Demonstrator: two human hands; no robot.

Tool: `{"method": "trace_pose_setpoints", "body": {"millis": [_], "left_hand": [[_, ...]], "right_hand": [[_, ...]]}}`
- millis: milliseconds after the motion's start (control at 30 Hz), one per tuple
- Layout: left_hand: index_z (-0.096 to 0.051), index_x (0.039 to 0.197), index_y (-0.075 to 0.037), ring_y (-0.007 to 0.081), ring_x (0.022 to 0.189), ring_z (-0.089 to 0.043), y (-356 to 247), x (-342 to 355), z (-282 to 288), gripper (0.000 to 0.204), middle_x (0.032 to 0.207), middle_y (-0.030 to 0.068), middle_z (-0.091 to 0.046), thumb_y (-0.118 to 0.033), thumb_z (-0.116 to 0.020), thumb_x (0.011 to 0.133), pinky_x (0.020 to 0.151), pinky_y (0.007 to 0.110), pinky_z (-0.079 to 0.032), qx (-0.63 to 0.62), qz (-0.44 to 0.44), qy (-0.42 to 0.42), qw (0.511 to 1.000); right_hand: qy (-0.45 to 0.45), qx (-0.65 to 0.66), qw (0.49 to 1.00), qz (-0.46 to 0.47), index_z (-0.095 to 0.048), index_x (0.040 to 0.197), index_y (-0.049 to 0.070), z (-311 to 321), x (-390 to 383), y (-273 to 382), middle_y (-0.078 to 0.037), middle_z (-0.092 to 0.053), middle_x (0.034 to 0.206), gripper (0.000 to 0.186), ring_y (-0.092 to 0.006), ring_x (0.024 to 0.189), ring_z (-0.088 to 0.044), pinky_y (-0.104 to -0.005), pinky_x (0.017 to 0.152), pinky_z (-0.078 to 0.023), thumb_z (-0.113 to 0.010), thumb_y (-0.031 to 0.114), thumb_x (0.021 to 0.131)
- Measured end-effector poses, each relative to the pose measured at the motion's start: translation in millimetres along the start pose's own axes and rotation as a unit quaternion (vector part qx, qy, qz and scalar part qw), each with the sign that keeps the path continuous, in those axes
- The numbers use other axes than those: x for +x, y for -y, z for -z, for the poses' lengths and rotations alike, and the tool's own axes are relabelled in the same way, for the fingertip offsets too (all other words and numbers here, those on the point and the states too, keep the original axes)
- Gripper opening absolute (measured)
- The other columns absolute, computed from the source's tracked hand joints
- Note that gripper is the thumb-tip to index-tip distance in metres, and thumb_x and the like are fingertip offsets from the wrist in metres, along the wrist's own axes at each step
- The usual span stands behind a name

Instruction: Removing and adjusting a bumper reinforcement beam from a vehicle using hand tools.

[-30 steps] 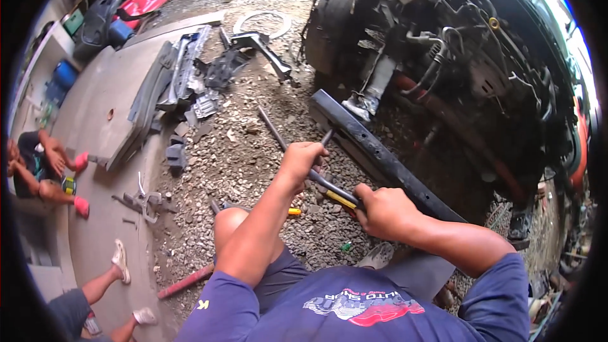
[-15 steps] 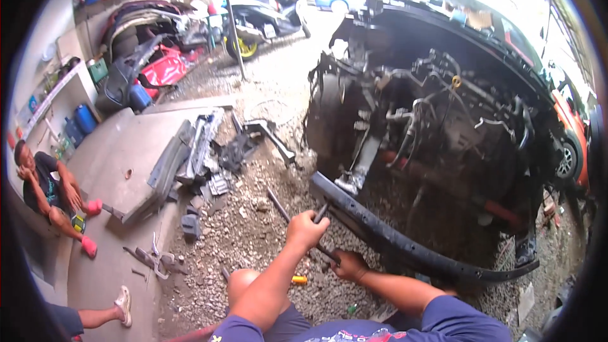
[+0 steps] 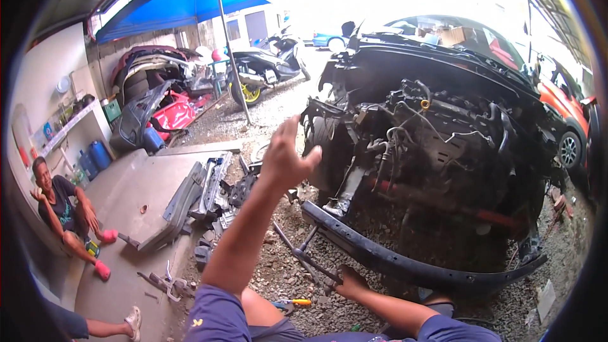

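Note:
My left hand [image 3: 286,157] is raised in front of the car's left front corner, fingers stretched and thumb apart, holding nothing. Low in the middle, my right hand [image 3: 351,284] grips the near end of a long-armed metal wrench [image 3: 299,252]. One short arm of the wrench reaches up to the left end of a black bumper beam [image 3: 405,254]; their exact contact is too small to make out. The curved beam lies across the front of a black car [image 3: 437,139], whose engine bay is exposed and front panels are off.
A yellow-handled tool [image 3: 300,302] lies on the gravel by my leg. Removed car parts [image 3: 183,199] rest on the concrete slab at left, where a person [image 3: 68,212] sits; another person's leg [image 3: 111,328] shows lower left. A scooter [image 3: 269,66] stands behind a pole.
My left hand has let go of the wrench and risen up and forward, opening. My right hand still holds the wrench. The view has tilted upward.

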State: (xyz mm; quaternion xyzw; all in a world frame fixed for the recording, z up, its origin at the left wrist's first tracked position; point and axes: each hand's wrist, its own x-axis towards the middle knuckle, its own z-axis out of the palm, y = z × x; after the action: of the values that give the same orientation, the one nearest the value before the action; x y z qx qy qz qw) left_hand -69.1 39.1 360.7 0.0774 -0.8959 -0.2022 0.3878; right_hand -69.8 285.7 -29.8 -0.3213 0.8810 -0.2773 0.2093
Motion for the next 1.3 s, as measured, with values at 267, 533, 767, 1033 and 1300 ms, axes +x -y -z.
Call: {"method": "trace_pose_setpoints", "body": {"millis": [267, 533, 767, 1033, 1300], "left_hand": [[-0.033, 0.163, 0.007, 0.0403, 0.147, -0.052, -126.6, 101.7, 54.2, 0.103, 0.158, 0.0294, -0.052, -0.041, -0.080, 0.084, 0.123, 0.044, -0.042, 0.124, -0.046, 0.008, 0.991], [-0.038, 0.160, 0.009, 0.0379, 0.143, -0.057, -187.7, 110.2, 48.2, 0.099, 0.154, 0.0287, -0.056, -0.042, -0.076, 0.083, 0.122, 0.043, -0.043, 0.173, -0.137, -0.003, 0.975], [-0.043, 0.158, 0.006, 0.0369, 0.138, -0.060, -222.2, 93.2, 25.8, 0.092, 0.150, 0.0278, -0.059, -0.039, -0.077, 0.085, 0.119, 0.043, -0.047, 0.146, -0.211, 0.088, 0.963], [-0.070, 0.136, -0.004, 0.0246, 0.105, -0.078, -233.6, 27.3, 57.7, 0.054, 0.113, 0.0146, -0.080, -0.027, -0.080, 0.088, 0.096, 0.038, -0.061, 0.015, -0.264, 0.204, 0.943], [-0.060, 0.133, 0.010, 0.0337, 0.129, -0.064, -197.7, -27.5, 148.8, 0.064, 0.145, 0.0211, -0.062, -0.040, -0.078, 0.096, 0.113, 0.049, -0.049, -0.216, -0.485, -0.162, 0.832]], "right_hand": [[-0.134, -0.017, 0.989, 0.067, -0.060, 0.125, 0.004, -12.9, -31.5, -35.5, -0.025, -0.070, 0.118, 0.056, -0.0440, 0.114, -0.068, -0.0533, 0.096, -0.055, -0.084, 0.035, 0.084], [-0.025, 0.003, 0.999, 0.027, -0.046, 0.152, -0.003, -5.3, -33.1, -40.6, -0.031, -0.056, 0.146, 0.084, -0.0452, 0.138, -0.055, -0.0497, 0.117, -0.045, -0.081, 0.035, 0.085], [-0.029, -0.001, 0.999, 0.031, -0.045, 0.153, -0.002, -7.8, -35.4, -47.4, -0.032, -0.055, 0.147, 0.083, -0.0451, 0.139, -0.054, -0.0488, 0.118, -0.044, -0.079, 0.035, 0.087], [-0.061, -0.002, 0.998, 0.025, -0.047, 0.152, 0.002, -10.2, -42.8, -53.8, -0.029, -0.058, 0.143, 0.077, -0.0442, 0.135, -0.056, -0.0510, 0.112, -0.048, -0.077, 0.034, 0.088], [-0.083, 0.007, 0.996, 0.034, -0.056, 0.131, 0.004, -23.8, -44.9, -65.8, -0.027, -0.064, 0.125, 0.056, -0.0449, 0.120, -0.062, -0.0552, 0.099, -0.054, -0.075, 0.029, 0.085]]}}
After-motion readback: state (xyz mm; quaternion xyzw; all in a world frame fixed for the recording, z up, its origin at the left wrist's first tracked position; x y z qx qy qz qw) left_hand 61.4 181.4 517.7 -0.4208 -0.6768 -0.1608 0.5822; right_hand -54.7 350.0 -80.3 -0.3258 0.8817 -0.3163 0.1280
